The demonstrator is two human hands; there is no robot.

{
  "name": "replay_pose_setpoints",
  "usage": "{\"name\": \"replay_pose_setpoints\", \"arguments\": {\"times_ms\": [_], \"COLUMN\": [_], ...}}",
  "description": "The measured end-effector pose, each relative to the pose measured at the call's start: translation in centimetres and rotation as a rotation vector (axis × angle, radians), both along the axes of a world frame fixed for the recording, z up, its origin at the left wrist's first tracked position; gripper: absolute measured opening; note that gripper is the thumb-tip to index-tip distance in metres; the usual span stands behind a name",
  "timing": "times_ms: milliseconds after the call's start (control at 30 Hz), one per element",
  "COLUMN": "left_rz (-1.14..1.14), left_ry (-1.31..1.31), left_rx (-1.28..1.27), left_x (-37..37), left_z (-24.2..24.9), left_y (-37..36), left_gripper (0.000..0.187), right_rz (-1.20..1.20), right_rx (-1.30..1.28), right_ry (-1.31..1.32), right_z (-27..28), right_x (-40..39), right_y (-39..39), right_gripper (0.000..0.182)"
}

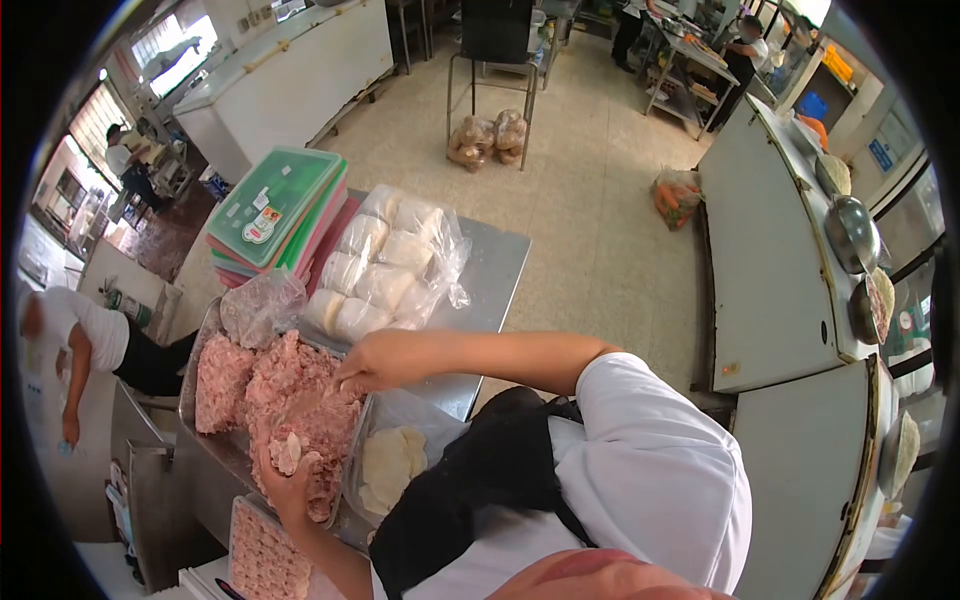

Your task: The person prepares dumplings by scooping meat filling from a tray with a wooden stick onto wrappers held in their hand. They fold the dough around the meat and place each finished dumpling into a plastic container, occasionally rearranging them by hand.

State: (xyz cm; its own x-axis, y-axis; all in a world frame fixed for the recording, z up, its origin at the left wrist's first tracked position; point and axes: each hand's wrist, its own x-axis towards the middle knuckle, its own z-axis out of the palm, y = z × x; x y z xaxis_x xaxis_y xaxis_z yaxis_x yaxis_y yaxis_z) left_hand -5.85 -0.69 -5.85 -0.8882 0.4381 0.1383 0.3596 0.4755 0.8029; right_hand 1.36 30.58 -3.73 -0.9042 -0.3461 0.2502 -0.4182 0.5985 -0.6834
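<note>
A metal tray holds a large mound of pink ground meat. My right hand is closed at the upper right side of the mound, round something I cannot make out. At the tray's near end my left hand holds a pale dough wrapper with its fingers cupped beneath it. Beside the tray, a clear container holds a stack of pale dough wrappers partly under plastic. Below, a tray of small filled pieces lies near my left forearm.
Stacked lidded boxes and bagged white dough discs stand on the metal table beyond the meat. A co-worker is at the left; others are farther back. White freezers line the right side. A chair stands ahead.
</note>
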Motion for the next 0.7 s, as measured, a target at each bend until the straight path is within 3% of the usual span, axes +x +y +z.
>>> {"name": "replay_pose_setpoints", "arguments": {"times_ms": [67, 200, 300, 367, 467, 600, 700], "left_rz": [-0.042, -0.055, -0.017, 0.043, 0.079, 0.154, -0.143], "left_ry": [0.049, 0.098, -0.239, -0.21, -0.076, -0.061, -0.108], "left_rx": [0.029, -0.101, 0.117, 0.127, 0.105, 0.027, 0.188], "left_x": [-0.3, -1.6, -1.4, -3.2, -2.7, -1.2, -0.3], "left_z": [0.0, -0.4, 0.1, -2.8, -2.3, -0.8, 1.1], "left_y": [0.1, 0.6, 1.1, -0.3, 0.4, 0.9, 1.7], "left_gripper": [0.061, 0.042, 0.043, 0.058, 0.065, 0.065, 0.059], "right_rz": [0.11, 0.041, -0.092, -0.093, -0.174, -0.087, 0.057], "right_rx": [-0.078, 0.155, 0.344, 0.308, 0.395, 0.107, 0.08], "right_ry": [0.078, 0.151, 0.331, 0.417, 0.128, 0.235, 0.157], "right_z": [0.1, -0.2, 2.9, 1.8, 3.6, 4.4, 3.1], "right_x": [0.4, 1.2, 2.8, 3.1, 2.7, 3.0, 2.8], "right_y": [-1.5, -2.9, -3.1, -3.9, -3.2, -1.3, -1.6], "right_gripper": [0.032, 0.029, 0.025, 0.022, 0.022, 0.021, 0.021]}}
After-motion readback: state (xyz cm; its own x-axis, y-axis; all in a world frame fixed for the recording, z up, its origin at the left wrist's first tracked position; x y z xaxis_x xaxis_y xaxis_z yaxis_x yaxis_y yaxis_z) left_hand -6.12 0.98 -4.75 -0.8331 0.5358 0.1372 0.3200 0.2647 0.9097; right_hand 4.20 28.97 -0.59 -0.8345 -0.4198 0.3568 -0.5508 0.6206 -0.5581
